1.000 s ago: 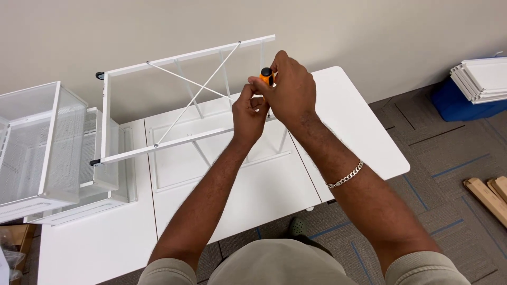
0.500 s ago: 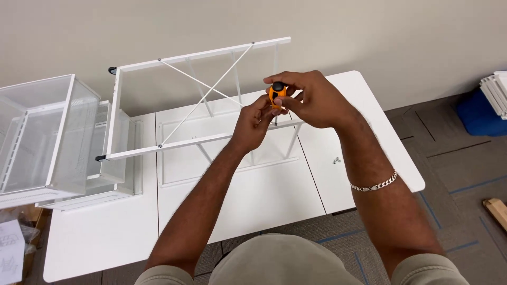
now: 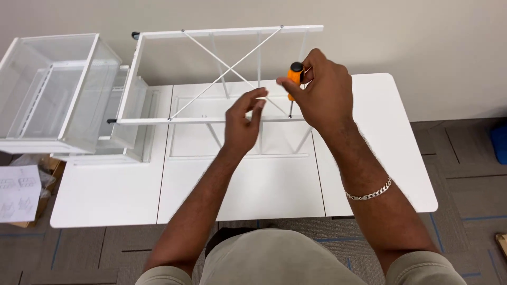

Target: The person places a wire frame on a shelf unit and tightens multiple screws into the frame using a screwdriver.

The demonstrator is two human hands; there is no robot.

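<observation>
A white metal frame (image 3: 158,121) with crossed diagonal braces lies on its side on a white table (image 3: 132,195). My right hand (image 3: 325,92) grips an orange-handled screwdriver (image 3: 293,79), held upright with its tip on the frame's near rail at the right end. My left hand (image 3: 244,122) hovers just left of the screwdriver, fingers apart and holding nothing, close above the same rail. A chain bracelet is on my right wrist.
Two white mesh drawers (image 3: 55,89) sit stacked at the table's left end, against the frame. Paper sheets (image 3: 18,192) and a cardboard box lie on the floor at the left. A blue bin (image 3: 499,142) shows at the right edge. A wall runs behind the table.
My left hand has let go of the screwdriver area and drawn back to the left, opening. The right hand keeps its grip on the screwdriver at the rail. The view has shifted slightly.
</observation>
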